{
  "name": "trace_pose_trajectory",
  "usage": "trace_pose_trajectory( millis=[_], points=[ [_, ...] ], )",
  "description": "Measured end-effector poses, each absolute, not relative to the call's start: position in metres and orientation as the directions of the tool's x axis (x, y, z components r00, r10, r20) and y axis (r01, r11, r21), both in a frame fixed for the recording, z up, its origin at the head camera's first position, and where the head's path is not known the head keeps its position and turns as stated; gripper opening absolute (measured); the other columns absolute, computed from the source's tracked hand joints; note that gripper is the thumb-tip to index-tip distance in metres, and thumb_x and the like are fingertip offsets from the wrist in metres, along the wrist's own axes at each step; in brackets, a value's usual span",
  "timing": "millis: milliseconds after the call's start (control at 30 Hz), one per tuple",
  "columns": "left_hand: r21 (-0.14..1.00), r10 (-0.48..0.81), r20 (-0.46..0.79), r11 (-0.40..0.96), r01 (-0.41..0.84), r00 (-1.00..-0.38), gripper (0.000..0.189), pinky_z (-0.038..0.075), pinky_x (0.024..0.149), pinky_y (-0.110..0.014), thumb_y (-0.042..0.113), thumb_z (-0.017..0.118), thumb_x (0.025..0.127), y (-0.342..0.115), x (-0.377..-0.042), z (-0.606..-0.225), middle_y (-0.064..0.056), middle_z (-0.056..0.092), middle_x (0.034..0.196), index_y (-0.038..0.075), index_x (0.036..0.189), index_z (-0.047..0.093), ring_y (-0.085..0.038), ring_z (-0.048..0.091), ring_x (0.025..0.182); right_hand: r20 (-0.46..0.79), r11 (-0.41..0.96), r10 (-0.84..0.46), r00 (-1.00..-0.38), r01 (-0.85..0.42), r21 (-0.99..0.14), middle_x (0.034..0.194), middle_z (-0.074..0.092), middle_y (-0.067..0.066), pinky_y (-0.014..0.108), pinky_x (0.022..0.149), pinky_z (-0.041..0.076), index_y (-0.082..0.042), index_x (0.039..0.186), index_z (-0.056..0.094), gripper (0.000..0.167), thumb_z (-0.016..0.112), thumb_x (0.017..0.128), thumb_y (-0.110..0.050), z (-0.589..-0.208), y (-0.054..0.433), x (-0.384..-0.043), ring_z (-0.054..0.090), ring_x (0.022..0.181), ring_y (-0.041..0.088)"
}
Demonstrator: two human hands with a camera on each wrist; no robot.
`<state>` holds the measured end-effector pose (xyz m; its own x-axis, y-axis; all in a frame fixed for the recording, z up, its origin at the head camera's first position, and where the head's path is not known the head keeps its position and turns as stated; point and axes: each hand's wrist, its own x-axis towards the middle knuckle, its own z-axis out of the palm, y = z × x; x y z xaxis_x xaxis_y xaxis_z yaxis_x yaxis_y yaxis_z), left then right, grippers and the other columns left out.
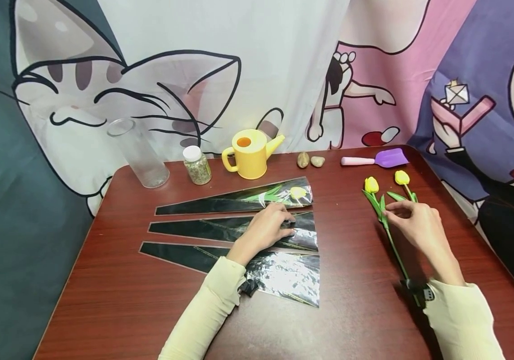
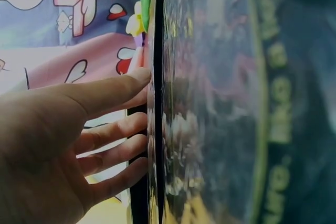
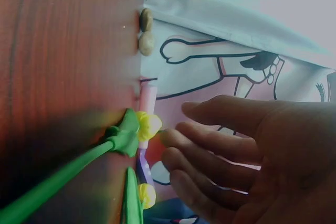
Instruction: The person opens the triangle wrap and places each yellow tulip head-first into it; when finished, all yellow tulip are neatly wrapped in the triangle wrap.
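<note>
Three flat black-and-clear flower sleeves lie in a row. In the top sleeve (image 1: pixel 207 202) is a yellow tulip (image 1: pixel 298 192). My left hand (image 1: pixel 267 226) is over the middle sleeve (image 1: pixel 189 227), its fingers loosely bent at the film and holding nothing. Closest to me is the bottom sleeve (image 1: pixel 290 277). On the right, my right hand (image 1: pixel 419 227) hovers beside a long-stemmed yellow tulip (image 1: pixel 371 185), thumb and fingers apart in the right wrist view. Another yellow tulip (image 1: pixel 402 177) lies just beyond that hand, its stem partly hidden.
Along the table's back edge stand a clear glass vase (image 1: pixel 150 167), a white-lidded jar (image 1: pixel 198 170) and a yellow watering can (image 1: pixel 251 157). Two stones (image 1: pixel 303 160) and a purple shovel (image 1: pixel 391 158) lie farther right. A printed curtain (image 1: pixel 284 75) hangs behind.
</note>
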<state>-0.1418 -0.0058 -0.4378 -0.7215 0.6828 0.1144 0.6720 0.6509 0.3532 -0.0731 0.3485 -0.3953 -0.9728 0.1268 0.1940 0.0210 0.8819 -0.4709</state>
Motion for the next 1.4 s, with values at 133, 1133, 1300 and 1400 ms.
trace_pose_trajectory(
  millis=[133,1133,1300,1400],
  points=[
    [0.349,0.675,0.091,0.667,0.658,-0.732,0.028,0.044,0.074,-0.028,0.036,0.074,0.088,-0.005,-0.142,-0.438,0.004,0.058,0.102,0.02,0.111,0.076,-0.015,0.052,0.1,0.153,0.878,0.151,-0.977,0.061,-0.475,0.084,0.072,0.015,0.04,0.061,0.036,-0.008,0.099,0.076,0.024,0.073,0.088,-0.029,-0.401,0.352,-0.068,0.06,0.082,0.041],
    [0.435,0.613,0.212,0.638,0.635,-0.761,0.007,0.047,0.075,-0.028,0.027,0.074,0.089,-0.007,-0.148,-0.438,0.01,0.061,0.091,0.022,0.091,0.079,-0.01,0.055,0.089,0.001,0.885,0.187,-0.982,0.168,-0.435,0.058,0.06,-0.004,0.039,0.061,0.034,-0.009,0.08,0.075,0.025,0.073,0.086,-0.033,-0.419,0.358,-0.055,0.052,0.066,0.027],
    [0.45,0.613,0.199,0.637,0.627,-0.765,0.006,0.046,0.072,-0.027,0.027,0.075,0.089,-0.008,-0.147,-0.437,0.01,0.061,0.091,0.023,0.091,0.079,-0.009,0.054,0.087,-0.004,0.885,0.188,-0.982,0.172,-0.433,0.057,0.06,-0.003,0.037,0.06,0.032,-0.01,0.075,0.075,0.023,0.074,0.086,-0.03,-0.419,0.356,-0.056,0.049,0.063,0.022],
    [0.455,0.618,0.194,0.632,0.628,-0.762,0.006,0.045,0.069,-0.027,0.027,0.075,0.089,-0.008,-0.146,-0.436,0.009,0.06,0.09,0.023,0.091,0.079,-0.009,0.053,0.084,-0.003,0.882,0.194,-0.981,0.176,-0.437,0.057,0.061,-0.003,0.037,0.059,0.032,-0.01,0.073,0.075,0.023,0.074,0.086,-0.03,-0.42,0.358,-0.057,0.049,0.062,0.022]
  ],
)
